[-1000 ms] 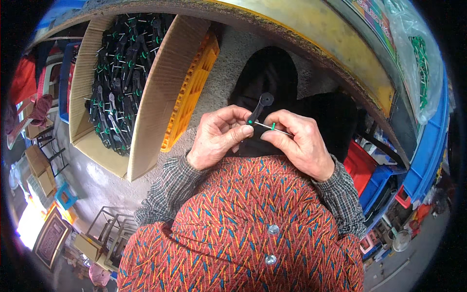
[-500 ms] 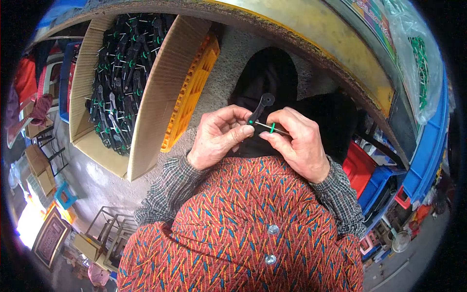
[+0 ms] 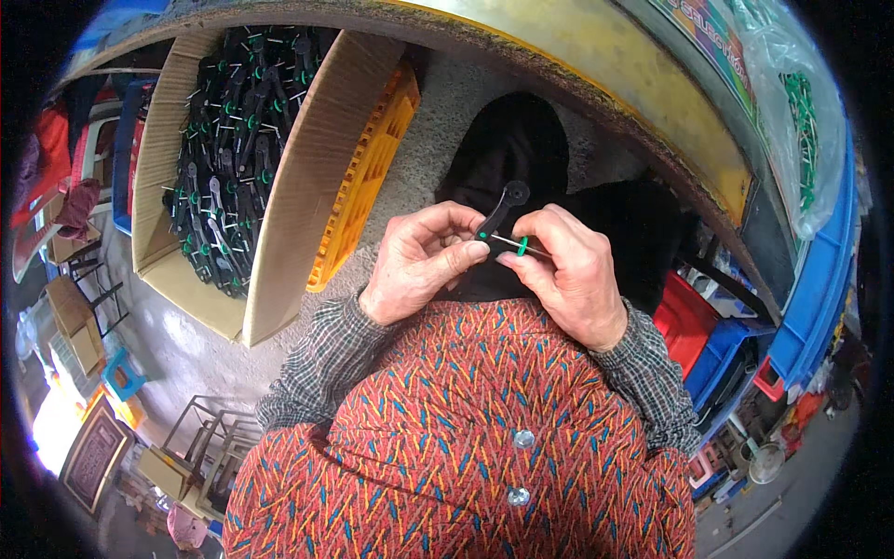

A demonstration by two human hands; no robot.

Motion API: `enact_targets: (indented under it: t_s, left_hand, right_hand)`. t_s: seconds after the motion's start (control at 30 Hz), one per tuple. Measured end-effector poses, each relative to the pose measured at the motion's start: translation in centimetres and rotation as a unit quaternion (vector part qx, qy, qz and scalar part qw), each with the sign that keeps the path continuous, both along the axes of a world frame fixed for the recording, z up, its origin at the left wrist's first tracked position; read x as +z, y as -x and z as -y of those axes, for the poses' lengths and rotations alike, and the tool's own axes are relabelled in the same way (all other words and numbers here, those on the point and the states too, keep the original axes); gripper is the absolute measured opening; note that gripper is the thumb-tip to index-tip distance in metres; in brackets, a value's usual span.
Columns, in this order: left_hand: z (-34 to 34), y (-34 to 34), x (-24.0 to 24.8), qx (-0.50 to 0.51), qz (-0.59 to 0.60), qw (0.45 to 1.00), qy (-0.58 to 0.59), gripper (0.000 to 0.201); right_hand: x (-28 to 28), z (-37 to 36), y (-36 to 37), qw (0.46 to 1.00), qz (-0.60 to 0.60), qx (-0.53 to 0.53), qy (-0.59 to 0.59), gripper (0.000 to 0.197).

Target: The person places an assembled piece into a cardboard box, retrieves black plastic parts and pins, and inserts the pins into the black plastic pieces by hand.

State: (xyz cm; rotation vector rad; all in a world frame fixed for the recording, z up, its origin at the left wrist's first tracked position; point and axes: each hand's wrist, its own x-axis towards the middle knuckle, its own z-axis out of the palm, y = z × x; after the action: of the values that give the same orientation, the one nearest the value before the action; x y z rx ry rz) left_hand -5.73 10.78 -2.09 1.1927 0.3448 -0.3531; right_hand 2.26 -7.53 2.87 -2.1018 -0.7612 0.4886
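Above my lap, my left hand (image 3: pixel 426 250) pinches a black plastic lever-shaped part (image 3: pixel 506 202) between thumb and fingers. The part's round end points up and away from me, and a small green spot shows near my fingertips. My right hand (image 3: pixel 570 270) is closed on a thin metal pin with a green collar (image 3: pixel 522 246). The pin's bare end meets the black part beside my left fingertips; how deep it sits in it I cannot tell. My right fingers partly hide the pin's other end.
A cardboard box (image 3: pixel 293 186) on the left holds many black parts with green collars and pins (image 3: pixel 233 158). Beside it stands a yellow plastic crate (image 3: pixel 368 177). A worn table edge (image 3: pixel 596 74) curves ahead. At right lie a clear bag of green pieces (image 3: pixel 799 140) and blue bins (image 3: pixel 815 289).
The black part has turned slightly in my left fingers, its round end shifting a little right and down. Both hands stay almost where they were.
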Motion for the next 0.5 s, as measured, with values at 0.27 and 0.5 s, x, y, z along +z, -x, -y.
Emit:
enact_targets:
  t_s: [0.27, 0.5]
  left_hand:
    - [0.0, 0.0, 0.3, -0.003, 0.0, 1.0, -0.002, 0.021]
    - [0.2, -0.3, 0.6, 0.004, 0.013, 1.0, -0.012, 0.02]
  right_hand:
    - [0.0, 0.7, -0.6, 0.982, -0.187, 0.024, -0.01, 0.022]
    - [-0.1, 0.1, 0.2, 1.0, 0.0, -0.017, -0.017, 0.022]
